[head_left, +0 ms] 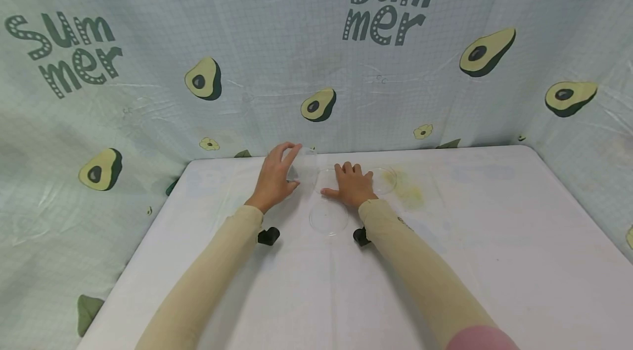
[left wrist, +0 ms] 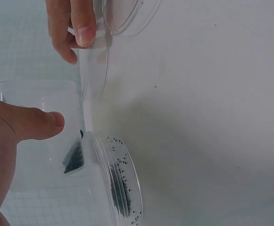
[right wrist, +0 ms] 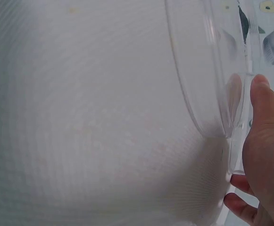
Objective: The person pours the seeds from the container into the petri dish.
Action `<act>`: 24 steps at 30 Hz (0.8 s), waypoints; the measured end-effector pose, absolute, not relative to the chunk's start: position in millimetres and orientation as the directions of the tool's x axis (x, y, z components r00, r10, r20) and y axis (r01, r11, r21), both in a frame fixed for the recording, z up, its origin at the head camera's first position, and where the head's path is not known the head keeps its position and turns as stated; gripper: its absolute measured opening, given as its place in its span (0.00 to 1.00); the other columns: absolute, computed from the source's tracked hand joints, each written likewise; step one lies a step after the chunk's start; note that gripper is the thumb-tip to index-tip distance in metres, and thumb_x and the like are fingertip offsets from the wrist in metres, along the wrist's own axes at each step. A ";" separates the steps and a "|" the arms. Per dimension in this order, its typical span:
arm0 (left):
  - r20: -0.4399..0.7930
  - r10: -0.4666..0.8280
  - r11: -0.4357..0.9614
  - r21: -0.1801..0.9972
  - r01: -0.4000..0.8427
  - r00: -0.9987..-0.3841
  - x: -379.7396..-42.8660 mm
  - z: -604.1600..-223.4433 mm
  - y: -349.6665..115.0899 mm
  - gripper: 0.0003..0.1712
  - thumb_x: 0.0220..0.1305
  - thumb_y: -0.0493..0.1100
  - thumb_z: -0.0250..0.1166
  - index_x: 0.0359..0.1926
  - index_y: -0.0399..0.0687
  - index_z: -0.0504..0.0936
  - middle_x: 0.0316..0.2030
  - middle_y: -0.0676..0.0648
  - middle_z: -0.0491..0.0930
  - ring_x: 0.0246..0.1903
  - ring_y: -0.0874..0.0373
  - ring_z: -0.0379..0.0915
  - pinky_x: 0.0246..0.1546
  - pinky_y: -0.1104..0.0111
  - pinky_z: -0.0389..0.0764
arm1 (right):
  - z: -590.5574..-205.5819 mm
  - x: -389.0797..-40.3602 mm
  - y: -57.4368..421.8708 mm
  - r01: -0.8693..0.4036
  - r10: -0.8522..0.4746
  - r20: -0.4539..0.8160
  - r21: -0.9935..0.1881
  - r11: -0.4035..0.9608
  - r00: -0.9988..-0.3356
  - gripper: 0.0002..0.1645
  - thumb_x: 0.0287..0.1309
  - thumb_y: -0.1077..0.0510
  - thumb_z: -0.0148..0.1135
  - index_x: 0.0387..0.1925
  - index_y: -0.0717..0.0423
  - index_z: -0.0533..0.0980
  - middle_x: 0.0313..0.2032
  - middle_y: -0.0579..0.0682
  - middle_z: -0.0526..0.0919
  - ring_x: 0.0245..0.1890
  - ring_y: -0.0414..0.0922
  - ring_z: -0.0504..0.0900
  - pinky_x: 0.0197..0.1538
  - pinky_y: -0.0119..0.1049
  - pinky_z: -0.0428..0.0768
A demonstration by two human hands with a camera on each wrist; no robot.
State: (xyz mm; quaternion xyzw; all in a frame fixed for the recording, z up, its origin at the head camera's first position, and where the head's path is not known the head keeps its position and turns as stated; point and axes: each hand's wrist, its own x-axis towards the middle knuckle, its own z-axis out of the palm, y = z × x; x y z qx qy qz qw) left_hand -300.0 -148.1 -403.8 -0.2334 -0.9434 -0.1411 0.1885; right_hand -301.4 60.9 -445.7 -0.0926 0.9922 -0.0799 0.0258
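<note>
Pale cloth [head_left: 267, 26] printed with avocados and the word "summer" hangs behind and beside a white tabletop [head_left: 494, 251], which carries a yellowish stain [head_left: 409, 188] toward its far edge. Near that edge, the left hand [head_left: 275, 178] curves in a wide C about a clear container [head_left: 306, 167], its thumb and fingers well spread with the container between them, so it has hold of the side nearest the palm. From the left wrist, the thumb lies across the clear wall, and the container's rounded end, lower in that view, shows small dark dots.

Just to the right of the container, the right hand [head_left: 353, 185] reaches low over the table, fingers loosely spread and thumb stretched toward the left hand; it grips nothing. Three clear round pieces surround it: one beneath the gap between its thumb and fingers [head_left: 324, 178], one just beside it on the right [head_left: 386, 181], and a front disc [head_left: 328, 218] nearer the person, before the thumb. Whether its fingertips touch any of them I cannot tell.
</note>
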 end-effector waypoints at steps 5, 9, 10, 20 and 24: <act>0.440 0.415 0.845 0.139 0.516 -0.797 -300.9 -403.9 -145.9 0.51 0.44 0.38 0.79 0.70 0.51 0.64 0.65 0.44 0.64 0.67 0.47 0.59 0.66 0.50 0.66 | -444.3 -300.2 60.6 -0.179 -0.187 -0.038 -0.164 0.970 -0.982 0.53 0.55 0.23 0.52 0.71 0.51 0.59 0.62 0.55 0.68 0.62 0.56 0.66 0.60 0.65 0.68; 0.445 0.422 0.847 0.117 0.518 -0.790 -301.6 -404.2 -144.1 0.51 0.44 0.39 0.79 0.69 0.51 0.64 0.64 0.44 0.64 0.67 0.47 0.59 0.66 0.51 0.67 | -443.2 -299.9 60.2 -0.179 -0.189 -0.046 -0.164 0.970 -0.981 0.53 0.56 0.23 0.51 0.72 0.51 0.58 0.63 0.56 0.67 0.63 0.57 0.65 0.60 0.65 0.67; 0.443 0.422 0.849 0.113 0.517 -0.791 -301.9 -404.3 -143.6 0.51 0.44 0.39 0.79 0.69 0.52 0.64 0.64 0.44 0.64 0.67 0.48 0.59 0.66 0.51 0.67 | -443.0 -299.8 60.1 -0.178 -0.188 -0.051 -0.164 0.970 -0.981 0.53 0.56 0.23 0.51 0.72 0.51 0.58 0.63 0.56 0.67 0.63 0.57 0.65 0.60 0.65 0.67; 0.423 0.423 0.859 0.093 0.503 -0.801 -304.0 -403.7 -137.8 0.51 0.45 0.40 0.79 0.70 0.55 0.63 0.65 0.45 0.63 0.68 0.48 0.57 0.68 0.51 0.64 | -441.3 -298.6 60.1 -0.178 -0.186 -0.039 -0.164 0.970 -0.982 0.53 0.55 0.23 0.53 0.71 0.52 0.59 0.63 0.56 0.67 0.63 0.57 0.65 0.60 0.65 0.67; 0.423 0.431 0.858 0.081 0.507 -0.797 -304.5 -402.8 -134.9 0.51 0.45 0.40 0.79 0.70 0.55 0.63 0.65 0.45 0.63 0.68 0.48 0.57 0.68 0.51 0.65 | -442.1 -299.0 60.3 -0.176 -0.184 -0.037 -0.164 0.971 -0.982 0.53 0.54 0.23 0.53 0.71 0.52 0.59 0.62 0.56 0.68 0.62 0.57 0.66 0.60 0.65 0.68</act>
